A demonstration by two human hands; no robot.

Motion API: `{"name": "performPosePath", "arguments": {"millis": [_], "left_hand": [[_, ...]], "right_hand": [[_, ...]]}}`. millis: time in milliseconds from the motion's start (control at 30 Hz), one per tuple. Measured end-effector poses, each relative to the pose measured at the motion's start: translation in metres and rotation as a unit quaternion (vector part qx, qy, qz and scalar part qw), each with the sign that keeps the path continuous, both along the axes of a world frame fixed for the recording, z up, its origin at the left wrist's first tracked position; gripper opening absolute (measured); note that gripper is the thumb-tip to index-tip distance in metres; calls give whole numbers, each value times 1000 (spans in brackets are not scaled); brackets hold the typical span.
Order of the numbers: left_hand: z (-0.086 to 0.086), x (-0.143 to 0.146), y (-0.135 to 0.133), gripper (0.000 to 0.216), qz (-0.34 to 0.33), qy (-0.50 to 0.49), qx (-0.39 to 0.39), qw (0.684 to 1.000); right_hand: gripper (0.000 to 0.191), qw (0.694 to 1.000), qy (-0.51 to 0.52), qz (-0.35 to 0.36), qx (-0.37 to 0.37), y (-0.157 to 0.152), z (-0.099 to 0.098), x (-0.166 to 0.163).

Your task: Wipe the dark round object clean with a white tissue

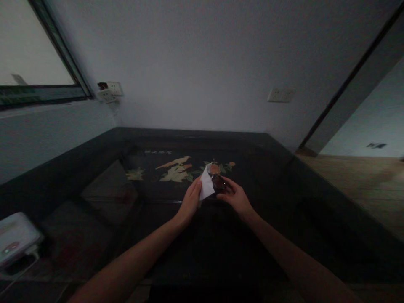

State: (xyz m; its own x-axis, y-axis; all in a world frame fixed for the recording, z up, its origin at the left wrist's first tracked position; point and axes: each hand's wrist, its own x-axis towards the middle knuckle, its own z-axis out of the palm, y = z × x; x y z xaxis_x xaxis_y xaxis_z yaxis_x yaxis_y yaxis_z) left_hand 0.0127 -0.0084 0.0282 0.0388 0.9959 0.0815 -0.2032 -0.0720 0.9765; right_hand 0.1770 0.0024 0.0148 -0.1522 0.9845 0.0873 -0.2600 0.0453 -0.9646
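Left grip (190, 194) clamped on white sheet (206, 187), right grip (235, 195) on dark item (218, 184). White device (19, 235) 8 o'clock; black desk (265, 176), wall sockets (114, 88) 10 o'clock.

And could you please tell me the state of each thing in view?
Left hand: closed on the white sheet.
Right hand: closed on the dark object.
White sheet: held beside the dark object.
Dark object: held, glossy.
White device: on the table, cord attached.
Right wall sockets: nothing visibly plugged in.
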Motion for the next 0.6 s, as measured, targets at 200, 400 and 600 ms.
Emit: {"name": "performPosePath", "arguments": {"millis": [200, 400, 600], "left_hand": [[8, -4, -2, 47, 8, 68, 81, 994], [5, -4, 0, 47, -11, 80, 78, 994], [4, 2, -14, 48, 9, 97, 113, 989]], "right_hand": [[65, 999, 10, 33, -7, -9, 1, -7], [65, 1000, 8, 6, -19, -6, -2, -6], [60, 999, -9, -51, 19, 3, -1, 2]]}}
